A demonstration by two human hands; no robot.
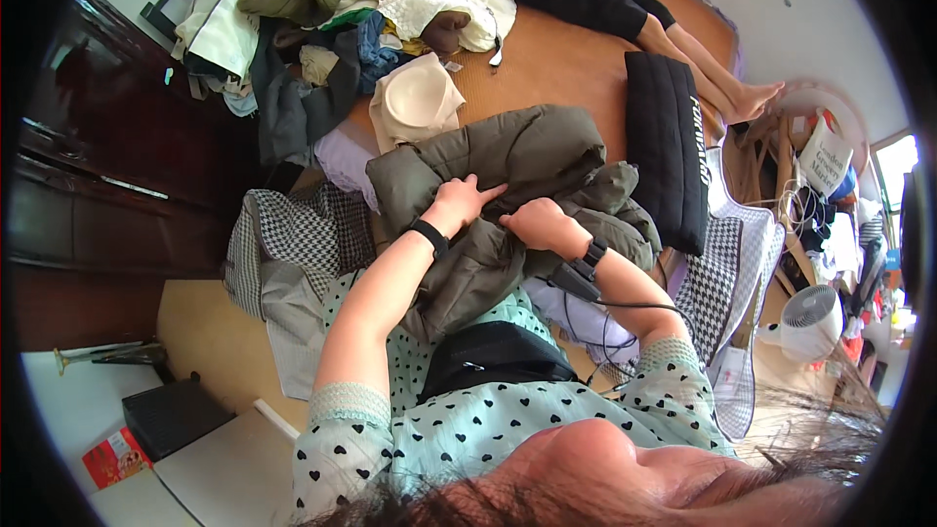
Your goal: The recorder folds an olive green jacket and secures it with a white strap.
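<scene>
Olive padded jacket [508,176] lies bunched near us on the bed, soft, bulky, light; our left hand [457,203] presses fingers flat, right hand [537,224] pinches a fold. We'd grip seams.

A wide bed with a woven orange-brown mat [556,63] fills the middle, under a pale wall [830,10]. Dark wooden furniture [88,205] stands at the left. A white fan [810,317] sits on the floor at the right, near a bright window [898,161].
</scene>
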